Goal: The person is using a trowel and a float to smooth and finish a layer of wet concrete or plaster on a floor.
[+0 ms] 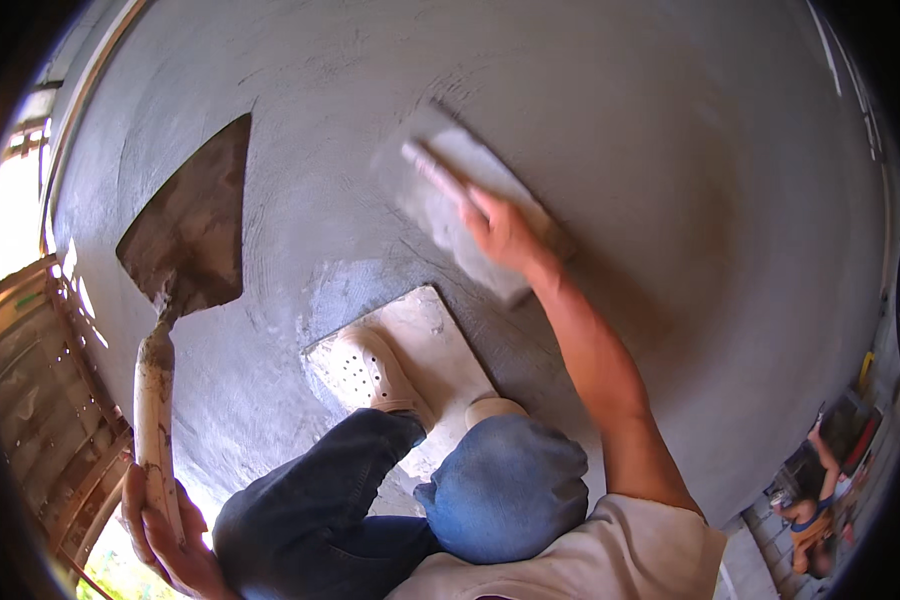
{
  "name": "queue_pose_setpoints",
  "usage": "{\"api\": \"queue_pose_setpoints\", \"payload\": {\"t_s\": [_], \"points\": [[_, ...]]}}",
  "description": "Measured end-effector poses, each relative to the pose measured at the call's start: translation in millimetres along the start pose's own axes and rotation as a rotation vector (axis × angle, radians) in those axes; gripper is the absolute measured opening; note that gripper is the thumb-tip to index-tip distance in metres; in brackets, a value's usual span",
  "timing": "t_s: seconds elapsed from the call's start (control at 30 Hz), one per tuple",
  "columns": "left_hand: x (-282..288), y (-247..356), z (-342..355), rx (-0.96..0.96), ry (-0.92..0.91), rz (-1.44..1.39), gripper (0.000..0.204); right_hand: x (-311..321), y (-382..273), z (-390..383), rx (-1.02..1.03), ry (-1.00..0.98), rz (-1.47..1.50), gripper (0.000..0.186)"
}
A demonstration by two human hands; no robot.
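My left hand [175, 540] is wrapped round the pale, mortar-smeared handle of a pointed trowel [198, 225]. Its broad, stained blade is raised at the left. At the centre, my right hand [510, 235] grips the bar handle of a rectangular plastering float [438, 207], slightly blurred. The float lies flat against smooth grey wet plaster [650, 130], with curved stroke marks around it. Below it, my feet in light clogs [362, 368] rest on a pale square board [440, 340] on the grey surface. My bent knees show in blue jeans [510, 490].
At the left rise wooden slats and boards [45, 400], with bright daylight through the gaps. A wooden edge strip [85, 90] borders the plaster. In the far lower right, another person [815, 520] is beside dark objects on a tiled floor [760, 545].
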State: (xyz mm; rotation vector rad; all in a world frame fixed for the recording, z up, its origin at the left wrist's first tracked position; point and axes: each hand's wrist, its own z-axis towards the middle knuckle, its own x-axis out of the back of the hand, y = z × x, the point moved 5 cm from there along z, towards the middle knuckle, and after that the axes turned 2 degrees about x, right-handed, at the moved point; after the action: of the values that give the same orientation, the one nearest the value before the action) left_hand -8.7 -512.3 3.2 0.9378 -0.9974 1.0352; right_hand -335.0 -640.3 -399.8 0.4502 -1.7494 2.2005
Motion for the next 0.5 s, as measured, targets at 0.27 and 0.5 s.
{"api": "queue_pose_setpoints", "payload": {"t_s": [0.27, 0.5], "points": [[2.4, -3.0, 0.3, -0.152, 0.005, 0.198, 0.054, 90.3, -13.7, -228.7, -0.422, -0.118, -0.125, 0.037], [-1.8, -40.1, -16.2, 0.599, 0.071, -0.284, 0.039, 205.3, 69.9, -323.0, -0.537, 0.515, -0.400, 0.025]]}}
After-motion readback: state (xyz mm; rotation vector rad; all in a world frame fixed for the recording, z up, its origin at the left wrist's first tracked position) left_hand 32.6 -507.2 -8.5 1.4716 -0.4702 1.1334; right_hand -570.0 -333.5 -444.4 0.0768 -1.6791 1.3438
